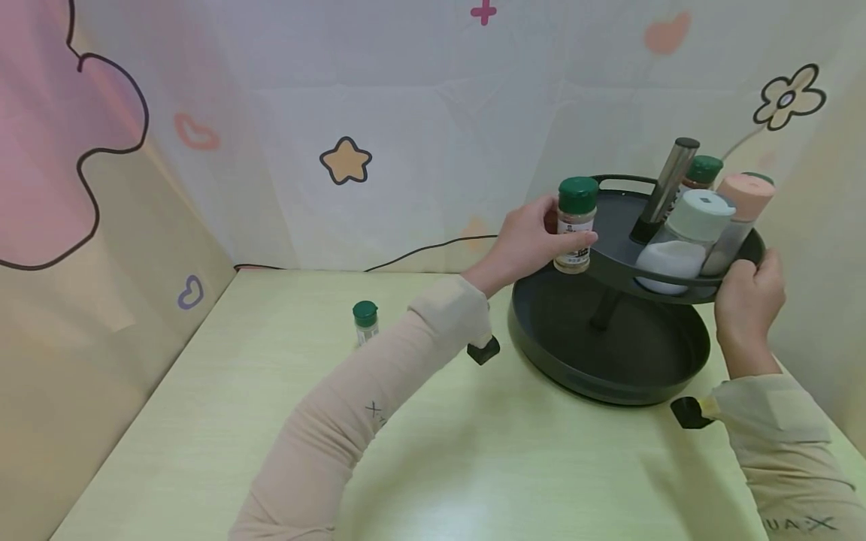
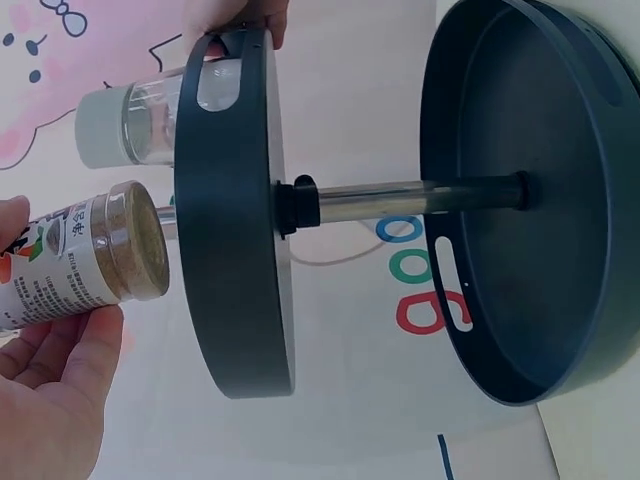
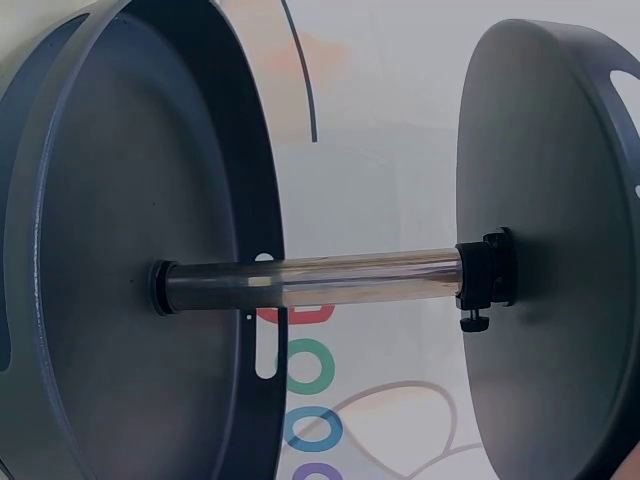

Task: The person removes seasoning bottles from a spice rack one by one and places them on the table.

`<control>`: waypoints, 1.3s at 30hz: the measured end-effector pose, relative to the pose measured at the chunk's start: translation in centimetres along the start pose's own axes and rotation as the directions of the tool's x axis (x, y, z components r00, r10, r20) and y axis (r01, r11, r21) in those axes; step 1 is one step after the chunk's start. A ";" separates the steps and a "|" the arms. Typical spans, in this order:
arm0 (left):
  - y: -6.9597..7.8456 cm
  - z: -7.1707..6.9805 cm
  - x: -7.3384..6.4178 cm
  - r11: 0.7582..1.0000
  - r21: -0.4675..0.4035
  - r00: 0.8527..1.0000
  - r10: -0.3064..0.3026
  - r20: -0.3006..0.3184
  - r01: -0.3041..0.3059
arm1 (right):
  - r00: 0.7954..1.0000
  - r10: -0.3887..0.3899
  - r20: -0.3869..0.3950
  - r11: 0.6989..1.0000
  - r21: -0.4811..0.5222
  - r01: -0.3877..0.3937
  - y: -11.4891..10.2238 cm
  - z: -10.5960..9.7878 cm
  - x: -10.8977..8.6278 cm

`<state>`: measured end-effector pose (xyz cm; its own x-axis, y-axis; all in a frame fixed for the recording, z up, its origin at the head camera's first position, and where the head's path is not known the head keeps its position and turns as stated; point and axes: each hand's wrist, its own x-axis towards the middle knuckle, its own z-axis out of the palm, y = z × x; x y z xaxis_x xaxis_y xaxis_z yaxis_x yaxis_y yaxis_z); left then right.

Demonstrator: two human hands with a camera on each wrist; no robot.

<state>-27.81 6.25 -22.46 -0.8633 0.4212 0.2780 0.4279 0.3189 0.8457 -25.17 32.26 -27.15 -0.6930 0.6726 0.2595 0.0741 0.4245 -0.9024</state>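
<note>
My left hand pinches a spice jar with a green lid, thumb across its front. The jar is upright beside the left rim of the upper tray of a dark two-tier rack. Its tan contents and printed label show in the left wrist view, where the jar is apart from the tray wall. At the tray's right side my right hand grips the rim, its fingers partly hidden. On that tray stand a white-capped jar, a pink-capped jar and a green-lidded jar.
The lower tray sits on the pale table, joined to the upper one by a metal post. A second green-lidded jar stands left, partly behind my left sleeve. A patterned curtain hangs behind, with a dark cable below.
</note>
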 end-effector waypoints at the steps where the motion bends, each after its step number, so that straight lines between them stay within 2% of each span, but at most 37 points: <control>1: -0.1 -0.1 0.0 1.000 0.003 1.000 -0.001 0.003 0.001 | 1.000 0.000 0.001 1.000 0.001 0.000 0.0 0.0 0.0; 11: -1.2 -0.9 -0.8 0.999 0.034 0.999 -0.019 0.041 0.017 | 1.000 0.014 -0.005 1.000 0.010 -0.014 -0.1 0.0 0.0; 22: -3.3 -1.5 -2.1 0.994 0.082 0.995 -0.076 0.071 0.070 | 1.000 0.011 -0.013 1.000 -0.003 -0.011 -0.1 0.0 -0.1; 33: -5.4 -1.7 -3.2 0.996 0.085 0.996 -0.033 0.082 0.026 | 0.999 0.033 -0.007 0.999 0.007 -0.033 0.0 -0.1 0.0; 39: -6.4 -1.9 -3.8 0.996 0.076 0.992 -0.059 0.109 0.051 | 0.999 0.036 -0.002 0.999 0.009 -0.036 0.0 -0.1 0.1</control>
<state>-27.78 0.96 -28.09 -0.8527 0.4917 0.1764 0.4028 0.4038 0.8214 -25.14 32.34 -27.07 -0.6881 0.6891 0.2273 0.0931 0.3945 -0.9141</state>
